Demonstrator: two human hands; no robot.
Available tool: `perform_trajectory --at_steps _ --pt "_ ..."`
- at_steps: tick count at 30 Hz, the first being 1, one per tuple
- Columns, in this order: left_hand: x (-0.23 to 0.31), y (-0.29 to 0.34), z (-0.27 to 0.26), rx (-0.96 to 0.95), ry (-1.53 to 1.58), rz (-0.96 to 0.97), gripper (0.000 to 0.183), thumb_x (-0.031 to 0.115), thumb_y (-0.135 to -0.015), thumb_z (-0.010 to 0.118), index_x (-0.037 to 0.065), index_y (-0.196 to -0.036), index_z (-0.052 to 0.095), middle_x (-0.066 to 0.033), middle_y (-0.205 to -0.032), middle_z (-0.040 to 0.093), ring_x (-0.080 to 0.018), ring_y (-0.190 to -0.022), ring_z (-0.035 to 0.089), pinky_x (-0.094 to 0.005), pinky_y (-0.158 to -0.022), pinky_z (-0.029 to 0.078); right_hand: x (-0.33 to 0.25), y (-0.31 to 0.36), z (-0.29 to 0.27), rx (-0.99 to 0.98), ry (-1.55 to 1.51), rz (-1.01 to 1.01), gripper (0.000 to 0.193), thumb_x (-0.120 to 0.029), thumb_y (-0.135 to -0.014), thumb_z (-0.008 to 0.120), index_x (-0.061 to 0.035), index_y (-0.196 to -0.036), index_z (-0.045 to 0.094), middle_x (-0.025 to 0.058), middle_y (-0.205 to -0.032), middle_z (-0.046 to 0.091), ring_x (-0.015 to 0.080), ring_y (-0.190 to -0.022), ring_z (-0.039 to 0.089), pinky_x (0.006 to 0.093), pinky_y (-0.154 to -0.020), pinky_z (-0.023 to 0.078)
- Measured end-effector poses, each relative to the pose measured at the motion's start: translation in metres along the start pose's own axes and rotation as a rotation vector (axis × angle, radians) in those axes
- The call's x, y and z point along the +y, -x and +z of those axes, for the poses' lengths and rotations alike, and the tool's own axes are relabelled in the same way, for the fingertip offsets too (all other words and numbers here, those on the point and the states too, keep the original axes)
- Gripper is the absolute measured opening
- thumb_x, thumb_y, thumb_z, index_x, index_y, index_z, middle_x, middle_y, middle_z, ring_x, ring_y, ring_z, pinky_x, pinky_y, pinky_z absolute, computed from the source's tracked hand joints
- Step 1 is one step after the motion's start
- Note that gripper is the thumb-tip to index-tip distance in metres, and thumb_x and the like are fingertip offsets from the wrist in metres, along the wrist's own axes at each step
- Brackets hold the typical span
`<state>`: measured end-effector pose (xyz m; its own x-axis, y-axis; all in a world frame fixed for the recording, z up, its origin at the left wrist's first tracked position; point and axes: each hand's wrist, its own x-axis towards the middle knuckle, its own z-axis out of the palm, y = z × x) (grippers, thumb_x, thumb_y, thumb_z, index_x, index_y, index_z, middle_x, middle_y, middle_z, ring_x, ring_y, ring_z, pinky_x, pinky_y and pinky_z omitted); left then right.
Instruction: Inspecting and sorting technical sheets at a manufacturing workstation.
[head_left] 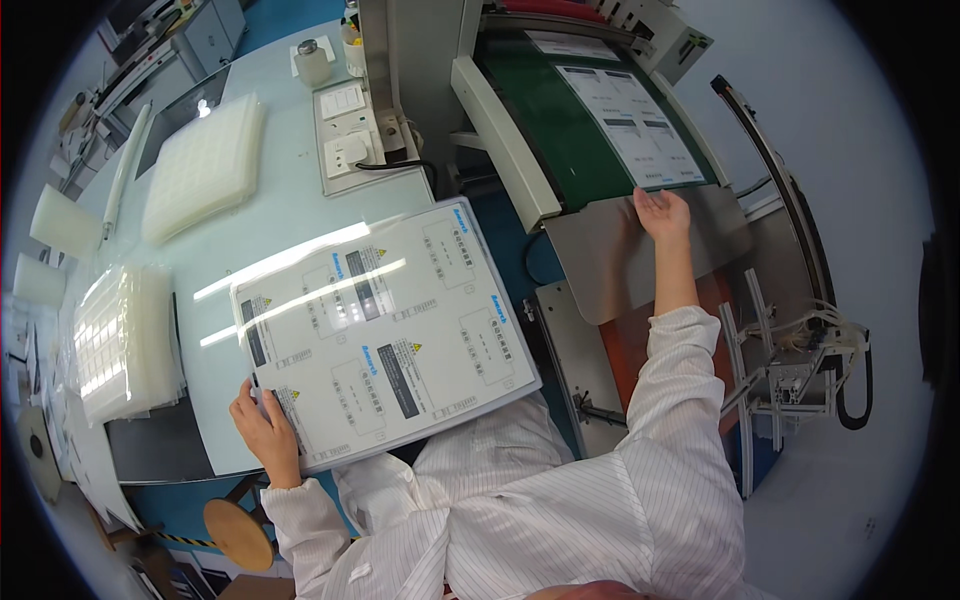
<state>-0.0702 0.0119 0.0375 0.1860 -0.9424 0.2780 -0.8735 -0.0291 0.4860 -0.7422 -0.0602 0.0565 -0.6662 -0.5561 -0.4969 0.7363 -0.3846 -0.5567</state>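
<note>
A stack of clear, glossy sheets printed with labels (440,300) lies at a slant across the front right of the table, partly over my lap. My left hand (268,432) grips its near left edge, thumb on top and fingers along the side. To the right, my right hand (662,215) is open, palm up, over the metal outfeed plate (590,265) of a conveyor. Its fingertips are close to the near edge of a printed sheet (640,130) on the green belt (535,110); whether they touch it I cannot tell.
Bagged stacks of translucent sheets, one farther back (205,165) and one nearer (125,345), rest at the table's left. A socket panel (350,140) with a plugged-in cable and a small bottle (312,62) stand behind. Right of the conveyor is a metal-framed mechanism (800,370); a round stool (238,533) is below.
</note>
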Motion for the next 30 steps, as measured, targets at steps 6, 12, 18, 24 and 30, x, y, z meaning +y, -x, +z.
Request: perform_trajectory --at_steps 6,12,18,24,30 --pt "0.002 -0.003 -0.001 0.011 0.015 0.000 0.033 0.020 -0.095 0.049 -0.001 -0.121 0.051 -0.0148 -0.103 0.050 -0.0277 -0.090 0.051 -0.0360 -0.082 0.043 -0.016 -0.042 -0.027 0.108 0.007 0.091 0.028 -0.013 -0.091 0.051 0.0055 -0.111 0.045 0.0166 -0.106 0.052 0.0246 -0.086 0.058 0.0372 -0.075 0.052" --pt "0.006 -0.007 -0.004 0.013 0.036 -0.009 0.032 0.019 -0.093 0.052 0.001 -0.119 0.053 -0.0153 -0.101 0.051 -0.0288 -0.089 0.051 -0.0367 -0.081 0.043 -0.018 -0.059 -0.052 0.046 0.310 -0.304 0.020 -0.007 -0.093 0.048 0.0096 -0.105 0.048 0.0187 -0.097 0.059 0.0280 -0.077 0.064 0.0354 -0.067 0.058" --pt "0.002 0.002 -0.007 0.074 0.000 -0.017 0.031 0.018 -0.091 0.054 0.001 -0.117 0.054 -0.0173 -0.101 0.052 -0.0314 -0.090 0.053 -0.0369 -0.081 0.044 -0.012 0.050 0.026 -0.283 0.649 -0.670 0.012 0.000 -0.091 0.049 0.0076 -0.091 0.040 0.0265 -0.098 0.055 0.0422 -0.085 0.065 0.0431 -0.068 0.062" --pt "0.001 -0.003 -0.003 0.126 0.075 -0.040 0.034 0.018 -0.086 0.059 0.000 -0.114 0.056 -0.0176 -0.099 0.054 -0.0339 -0.093 0.054 -0.0399 -0.082 0.044 -0.010 0.174 0.089 -0.824 0.571 -0.682 0.023 -0.001 -0.092 0.047 0.0073 -0.113 0.051 0.0207 -0.118 0.056 0.0301 -0.107 0.059 0.0452 -0.090 0.054" --pt "-0.002 0.003 -0.009 0.168 0.209 -0.089 0.031 0.016 -0.084 0.059 0.001 -0.112 0.058 -0.0159 -0.102 0.055 -0.0303 -0.096 0.054 -0.0380 -0.086 0.044 0.007 0.248 0.111 -1.362 0.237 -0.348 0.040 -0.001 -0.089 0.046 0.0071 -0.128 0.044 0.0219 -0.128 0.051 0.0304 -0.116 0.053 0.0408 -0.092 0.051"
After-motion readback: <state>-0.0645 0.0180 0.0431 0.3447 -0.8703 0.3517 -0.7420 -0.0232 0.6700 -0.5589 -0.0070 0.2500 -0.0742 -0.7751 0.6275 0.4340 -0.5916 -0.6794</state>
